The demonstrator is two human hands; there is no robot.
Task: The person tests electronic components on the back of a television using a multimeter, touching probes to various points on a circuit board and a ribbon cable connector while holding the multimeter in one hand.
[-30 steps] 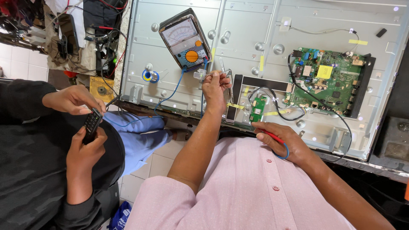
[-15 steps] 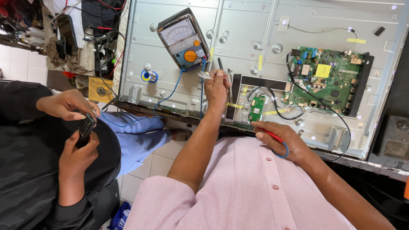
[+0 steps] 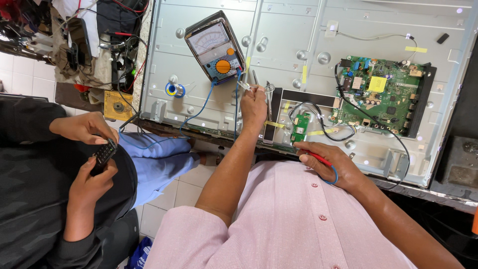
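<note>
My left hand (image 3: 254, 105) reaches over the grey metal back panel (image 3: 284, 30) of an opened flat screen and pinches a thin metal tool (image 3: 255, 81), probably tweezers or a probe tip. It sits just right of the analog multimeter (image 3: 215, 46). My right hand (image 3: 334, 167) rests at the panel's near edge, closed on a red test probe (image 3: 318, 158) with a blue lead. Between my hands lies a small green circuit board (image 3: 300, 126). The large green main board (image 3: 386, 94) is fixed further right.
A blue solder spool (image 3: 175, 90) stands on the panel left of the meter. A seated person in black at the left holds a dark phone (image 3: 104, 153) in both hands. Cluttered tools and wires (image 3: 94, 35) fill the upper left. A dark box (image 3: 458, 164) sits at right.
My left hand has crept slightly up toward the meter with the metal tool. The other person's hands have shifted around the phone. My right hand stays put.
</note>
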